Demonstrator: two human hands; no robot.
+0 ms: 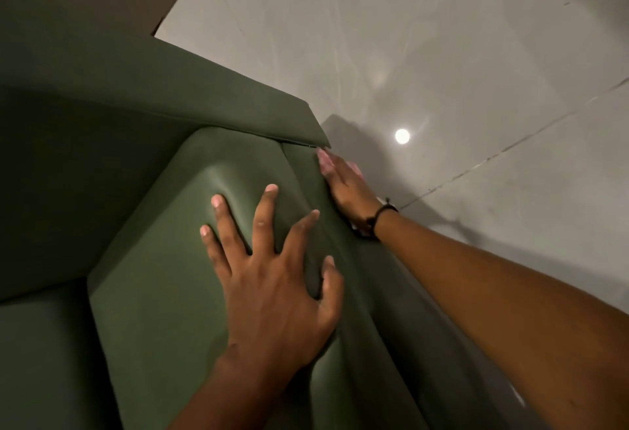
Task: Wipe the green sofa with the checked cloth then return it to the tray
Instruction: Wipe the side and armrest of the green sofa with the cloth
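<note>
Pressing L hand [272, 279] on green sofa [163, 293], R hand [343, 184] against front w/ checked cloth [357, 229]

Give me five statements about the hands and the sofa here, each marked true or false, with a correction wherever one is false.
1. The left hand lies spread on the green sofa cushion. True.
2. The right hand is raised off the sofa. False: it presses against the sofa's outer side.
3. A dark band circles the right wrist. True.
4. The left hand holds the checked cloth. False: its fingers are bare and open.
5. The floor is carpeted. False: glossy pale tiles.
</note>
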